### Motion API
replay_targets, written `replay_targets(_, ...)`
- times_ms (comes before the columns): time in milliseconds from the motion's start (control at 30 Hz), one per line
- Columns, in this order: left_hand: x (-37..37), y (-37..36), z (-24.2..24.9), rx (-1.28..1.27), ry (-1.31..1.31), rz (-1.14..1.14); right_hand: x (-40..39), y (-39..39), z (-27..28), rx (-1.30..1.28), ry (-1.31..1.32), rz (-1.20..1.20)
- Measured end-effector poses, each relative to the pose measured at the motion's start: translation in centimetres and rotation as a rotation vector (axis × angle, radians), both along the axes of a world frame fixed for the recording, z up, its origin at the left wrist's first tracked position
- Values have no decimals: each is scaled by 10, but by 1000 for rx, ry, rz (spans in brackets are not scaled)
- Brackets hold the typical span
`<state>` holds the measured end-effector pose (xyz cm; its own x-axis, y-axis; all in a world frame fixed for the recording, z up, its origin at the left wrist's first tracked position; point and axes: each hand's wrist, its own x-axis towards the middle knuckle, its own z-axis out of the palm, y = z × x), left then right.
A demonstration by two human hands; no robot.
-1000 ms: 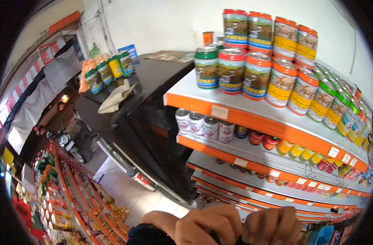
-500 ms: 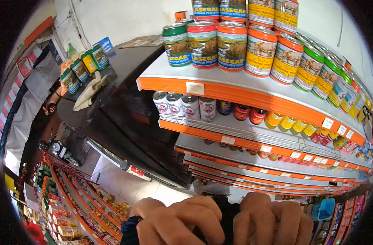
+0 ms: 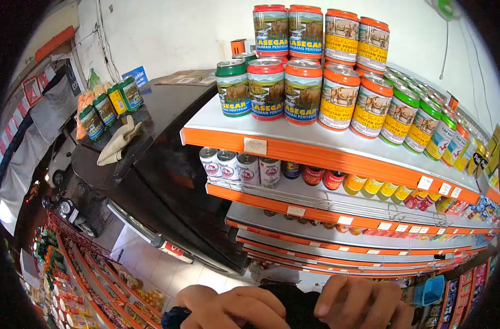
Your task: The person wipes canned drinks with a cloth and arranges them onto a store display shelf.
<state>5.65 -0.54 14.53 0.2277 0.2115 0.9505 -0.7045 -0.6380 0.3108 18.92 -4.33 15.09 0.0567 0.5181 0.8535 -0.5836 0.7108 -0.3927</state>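
Note:
At the bottom edge my left hand [image 3: 230, 308] shows its back, with the fingers curled; whatever its fingertips hold, if anything, is hidden. Just right of it my right hand [image 3: 365, 301] is also curled, its fingertips bent downward beside dark cloth [image 3: 293, 304]. Both hands are below the shelves and touch no can. Above them, the top shelf [image 3: 326, 145] bears rows of drink cans, among them a green-topped can [image 3: 232, 90] and a yellow and white can [image 3: 338, 98]. White cans [image 3: 249, 167] stand on the shelf beneath.
A dark counter [image 3: 167, 126] at left carries several cans and a beige cloth [image 3: 118, 141]. Beyond it is a parked motorcycle [image 3: 74, 214]. Snack racks [image 3: 91, 268] fill the lower left. A blue basket [image 3: 432, 290] sits at the lower right.
The view has tilted up, so the upper cans show more fully and the shelves sit lower. Both hands appear lower in the frame, and the right hand's fingers look slightly more spread.

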Motion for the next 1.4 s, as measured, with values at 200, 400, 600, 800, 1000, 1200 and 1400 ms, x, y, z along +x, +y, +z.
replay_targets(200, -8, 13, 7, 67, 59, -177, 7, 11, 0, 106, -61, -26)
replay_targets(400, -7, 10, -2, -17, -13, -229, 4, 8, 0, 31, -77, 1)
replay_targets(600, -2, 3, 1, 27, -53, -178, 11, 4, 5, 89, -142, 19)
replay_targets(800, 20, -5, 4, 0, -169, -210, 9, 2, 8, 50, -130, 97)
replay_targets(1000, 71, -48, 20, -530, -779, -143, 0, -3, -5, 115, -22, 108)
replay_targets(1200, 20, -26, 21, -269, -45, -343, 7, -14, -5, 99, 103, 145)
replay_targets(1400, 30, -19, 24, -243, -64, -571, 15, -30, 16, -36, 119, 262)
